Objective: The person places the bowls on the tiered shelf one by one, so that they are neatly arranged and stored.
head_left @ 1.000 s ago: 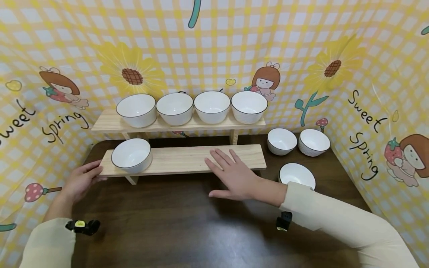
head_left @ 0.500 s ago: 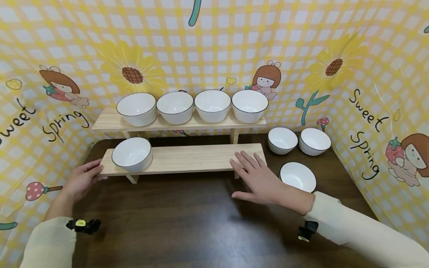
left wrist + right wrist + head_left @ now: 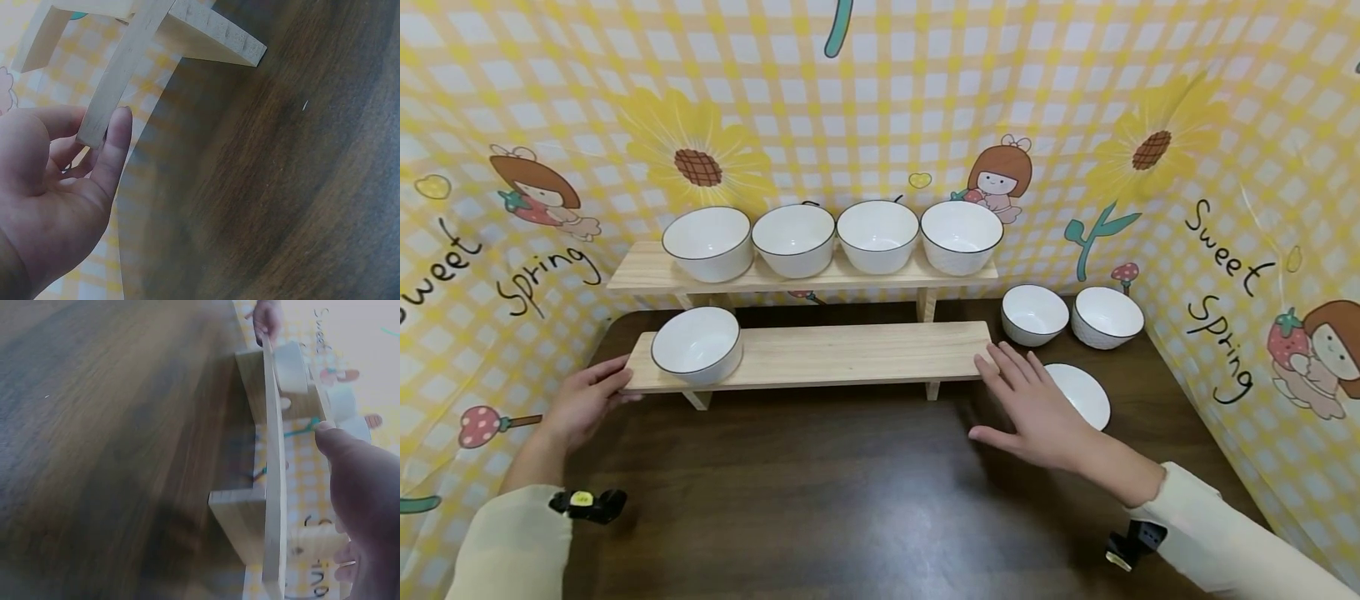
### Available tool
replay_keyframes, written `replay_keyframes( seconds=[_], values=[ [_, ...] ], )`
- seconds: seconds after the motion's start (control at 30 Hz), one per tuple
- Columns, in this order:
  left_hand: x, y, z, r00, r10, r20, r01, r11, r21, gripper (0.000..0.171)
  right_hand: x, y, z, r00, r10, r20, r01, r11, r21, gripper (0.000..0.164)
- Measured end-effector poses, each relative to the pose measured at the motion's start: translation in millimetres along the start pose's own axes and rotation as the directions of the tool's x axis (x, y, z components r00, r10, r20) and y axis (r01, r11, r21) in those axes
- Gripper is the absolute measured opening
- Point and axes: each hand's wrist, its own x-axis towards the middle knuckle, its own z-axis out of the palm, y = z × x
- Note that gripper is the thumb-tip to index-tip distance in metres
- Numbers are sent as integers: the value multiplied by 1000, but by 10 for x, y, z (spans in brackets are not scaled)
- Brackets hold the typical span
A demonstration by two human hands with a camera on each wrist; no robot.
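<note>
A two-tier wooden shelf [image 3: 857, 354] stands on the table, its lower board in front of and below the upper one. My left hand [image 3: 583, 404] pinches the lower board's left end; in the left wrist view, the fingers [image 3: 115, 150] lie on both sides of that end. Near it, one white bowl [image 3: 696, 346] with a dark rim sits on the lower board. My right hand [image 3: 1037, 408] is at the board's right end, fingers extended and holding nothing. Whether its fingertips touch the wood, I cannot tell. Behind this hand, a white bowl [image 3: 1082, 393] is partly hidden.
Several white bowls [image 3: 877, 237] line the upper board. Right of the shelf, a smaller bowl [image 3: 1034, 317] and a textured bowl [image 3: 1107, 318] stand on the dark wooden table [image 3: 820, 492]. Yellow checked cloth [image 3: 865, 100] encloses the back and sides.
My right hand has moved right, from over the middle of the lower board to its right end. The left hand and the bowls have stayed in place.
</note>
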Motion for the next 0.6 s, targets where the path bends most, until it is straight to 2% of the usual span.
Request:
replay_keyframes(
  seconds=[0.17,0.37,0.43,0.6],
  values=[
    [0,-1,8,1000,-4,-4,4,1000,-12,72,-141,104,17,998,70,4,-70,997,16,98],
    [0,10,9,1000,-16,-16,17,999,33,71,-303,202,49,987,155,34,-157,986,48,99],
    [1,15,10,1000,-16,-17,17,999,49,71,-352,240,60,985,173,23,-174,983,50,101],
    [2,18,7,1000,-15,-3,15,1000,13,72,-461,368,57,979,202,-25,-199,977,81,107]
  ],
)
